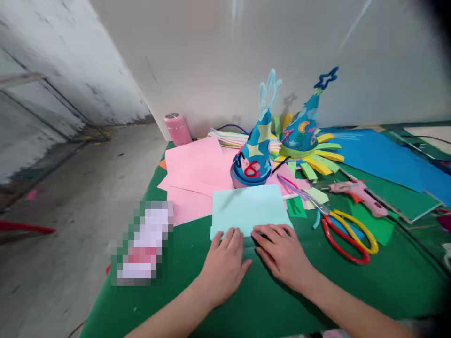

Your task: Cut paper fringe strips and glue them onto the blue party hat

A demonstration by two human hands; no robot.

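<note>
A light blue sheet of paper (pixel 251 206) lies on the green tabletop, seemingly folded, since a second edge shows at its left near corner. On its near left edge rest the fingertips of my left hand (pixel 227 265), fingers stretched forward and thumb out to the side. My right hand (pixel 282 251) lies flat across the near right edge, its fingers pointing left and slightly bent. Neither hand grips anything. Just behind the sheet stands a blue cone party hat (pixel 254 155) with yellow stars and a pale blue crown-shaped top.
Pink paper sheets (pixel 192 164) lie at the back left beside a pink cup (pixel 177 129). A second cone hat (pixel 303 124) stands behind. Scissors (pixel 347 234) and a pink glue gun (pixel 359 193) lie on the right, near blue sheets (pixel 384 157). A blurred-out object (pixel 146 241) is at left.
</note>
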